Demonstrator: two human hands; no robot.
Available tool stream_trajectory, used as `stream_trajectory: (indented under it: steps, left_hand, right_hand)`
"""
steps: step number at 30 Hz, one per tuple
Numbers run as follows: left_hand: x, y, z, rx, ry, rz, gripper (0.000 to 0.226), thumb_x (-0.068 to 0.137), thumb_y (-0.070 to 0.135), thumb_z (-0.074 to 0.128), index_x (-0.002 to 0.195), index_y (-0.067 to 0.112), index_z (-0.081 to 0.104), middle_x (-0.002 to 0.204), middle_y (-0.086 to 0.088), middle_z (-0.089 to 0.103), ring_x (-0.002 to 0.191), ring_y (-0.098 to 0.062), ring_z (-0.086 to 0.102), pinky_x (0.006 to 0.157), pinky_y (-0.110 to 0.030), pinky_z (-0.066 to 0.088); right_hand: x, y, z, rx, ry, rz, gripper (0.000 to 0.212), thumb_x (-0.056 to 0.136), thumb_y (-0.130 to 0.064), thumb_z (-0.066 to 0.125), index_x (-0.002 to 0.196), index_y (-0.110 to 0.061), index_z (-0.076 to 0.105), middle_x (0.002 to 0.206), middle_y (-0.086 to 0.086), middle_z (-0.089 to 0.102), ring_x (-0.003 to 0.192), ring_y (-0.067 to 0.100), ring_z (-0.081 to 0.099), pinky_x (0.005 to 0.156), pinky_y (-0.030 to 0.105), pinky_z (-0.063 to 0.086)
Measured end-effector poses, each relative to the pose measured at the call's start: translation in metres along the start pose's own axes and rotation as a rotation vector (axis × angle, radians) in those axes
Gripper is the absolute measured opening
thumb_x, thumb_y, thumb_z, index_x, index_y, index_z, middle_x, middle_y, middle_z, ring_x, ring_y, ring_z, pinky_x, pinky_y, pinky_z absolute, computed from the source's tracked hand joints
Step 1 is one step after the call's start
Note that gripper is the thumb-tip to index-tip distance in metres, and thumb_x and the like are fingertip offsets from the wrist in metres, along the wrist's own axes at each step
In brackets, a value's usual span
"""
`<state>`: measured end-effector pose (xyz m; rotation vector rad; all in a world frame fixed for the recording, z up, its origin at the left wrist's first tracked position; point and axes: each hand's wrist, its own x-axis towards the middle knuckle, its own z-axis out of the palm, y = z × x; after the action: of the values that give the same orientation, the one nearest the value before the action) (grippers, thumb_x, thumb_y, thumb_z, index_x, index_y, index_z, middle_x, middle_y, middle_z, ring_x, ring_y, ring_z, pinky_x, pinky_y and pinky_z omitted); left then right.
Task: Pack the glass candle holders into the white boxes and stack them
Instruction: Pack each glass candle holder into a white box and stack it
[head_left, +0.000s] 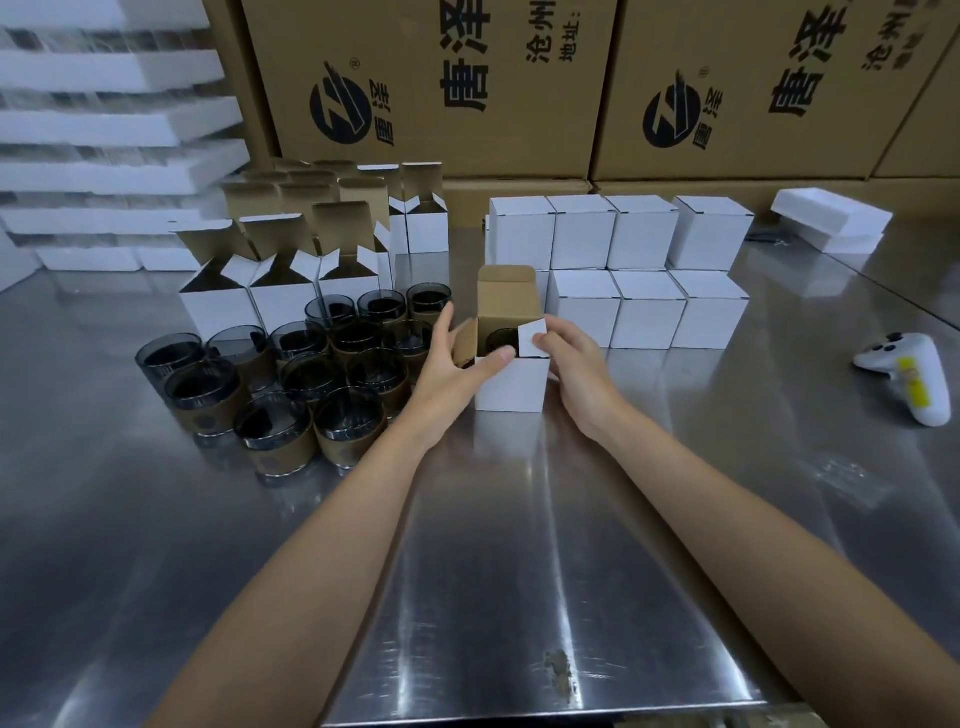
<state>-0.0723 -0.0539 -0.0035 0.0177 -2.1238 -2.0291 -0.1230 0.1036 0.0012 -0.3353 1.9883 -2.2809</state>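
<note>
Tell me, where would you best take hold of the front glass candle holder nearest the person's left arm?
Grip the glass candle holder around its brown sleeve, coming from the front. It stands upright; other glasses crowd its left and back, while its near side faces open table. The sleeve probably slips less than bare glass.

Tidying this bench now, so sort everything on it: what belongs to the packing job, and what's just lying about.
Job:
open white box with one glass inside
loose glass candle holders
empty open boxes
closed stacked boxes

Lying about:
white controller
foam trays
brown cartons
</note>
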Motion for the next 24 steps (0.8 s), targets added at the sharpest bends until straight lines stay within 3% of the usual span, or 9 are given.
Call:
stream_trajectory:
  steps: [2,4,8,11,14,16,20,22,24]
  left_hand:
    - [-0.001,0.006,0.002,-0.172,-0.01,-0.086,0.096,0.084,0.057,0.062,0.156,0.021,0.01,0.15,0.002,0.042,0.133,-0.009,0.044,0.109,-0.027,0.037]
    - [-0.002,0.013,0.003,-0.447,0.004,-0.132,0.077,0.095,0.057,0.041,0.155,0.014,0.017,0.148,-0.007,0.044,0.134,-0.022,0.044,0.115,-0.041,0.031]
    - [-0.004,0.019,0.002,-0.788,0.017,-0.111,0.064,0.102,0.052,0.024,0.153,0.014,0.022,0.149,-0.003,0.045,0.134,-0.023,0.046,0.115,-0.041,0.032]
    - [-0.005,0.017,0.004,-0.709,0.022,-0.099,0.051,0.105,0.042,0.023,0.149,0.018,0.033,0.146,0.004,0.048,0.131,-0.016,0.048,0.108,-0.033,0.037]
    - [-0.005,0.016,0.008,-0.528,0.037,-0.084,0.034,0.103,0.027,0.042,0.136,0.023,0.05,0.129,0.005,0.063,0.112,-0.007,0.062,0.088,-0.022,0.049]
    - [-0.007,0.016,0.01,-0.412,0.036,-0.078,0.033,0.103,0.021,0.046,0.135,0.024,0.051,0.126,0.007,0.065,0.11,-0.004,0.063,0.08,-0.016,0.051]
    - [-0.007,0.013,0.013,-0.315,0.063,-0.055,0.053,0.1,0.015,0.051,0.149,0.018,0.033,0.149,0.003,0.043,0.123,-0.002,0.051,0.094,-0.017,0.046]
    - [-0.005,0.016,0.014,-0.338,0.105,-0.089,0.068,0.097,0.006,0.052,0.154,0.016,0.017,0.155,-0.001,0.033,0.133,-0.013,0.044,0.107,-0.029,0.04]
    - [-0.001,0.018,0.013,-0.395,0.106,-0.123,0.07,0.096,-0.001,0.049,0.154,0.009,0.013,0.153,-0.008,0.038,0.135,-0.023,0.044,0.111,-0.038,0.037]
  right_hand:
    - [0.0,0.002,0.0,0.005,-0.004,-0.006,0.026,0.092,-0.012,0.054,0.117,-0.013,0.063,0.116,0.011,0.068,0.108,0.023,0.063,0.087,0.032,0.048]
    - [0.001,0.003,-0.001,0.018,-0.002,-0.008,0.024,0.093,-0.014,0.054,0.114,-0.016,0.064,0.113,0.009,0.069,0.106,0.022,0.064,0.087,0.033,0.049]
    - [0.001,0.004,-0.002,0.034,-0.007,-0.022,0.027,0.086,-0.02,0.057,0.112,-0.018,0.065,0.113,0.008,0.069,0.106,0.022,0.064,0.09,0.037,0.049]
    - [-0.001,0.002,0.001,0.036,-0.007,-0.013,0.031,0.08,-0.026,0.059,0.109,-0.022,0.066,0.112,0.007,0.07,0.105,0.021,0.065,0.084,0.031,0.05]
    - [-0.002,0.002,0.001,0.023,-0.018,-0.014,0.029,0.081,-0.027,0.058,0.109,-0.023,0.066,0.112,0.006,0.07,0.105,0.021,0.065,0.082,0.03,0.05]
    - [-0.002,0.002,0.001,0.006,-0.018,-0.016,0.027,0.084,-0.026,0.056,0.109,-0.021,0.065,0.111,0.005,0.07,0.104,0.02,0.066,0.08,0.029,0.05]
    - [-0.004,0.004,0.002,-0.002,-0.023,-0.019,0.022,0.09,-0.022,0.054,0.11,-0.022,0.064,0.111,0.004,0.07,0.1,0.016,0.065,0.078,0.026,0.049]
    - [-0.004,0.004,0.002,0.008,-0.026,-0.024,0.022,0.09,-0.02,0.054,0.109,-0.024,0.064,0.114,0.005,0.069,0.105,0.018,0.064,0.084,0.03,0.049]
    - [-0.005,0.003,0.003,0.014,-0.026,-0.025,0.024,0.088,-0.021,0.055,0.109,-0.024,0.064,0.114,0.004,0.069,0.105,0.018,0.064,0.084,0.03,0.049]
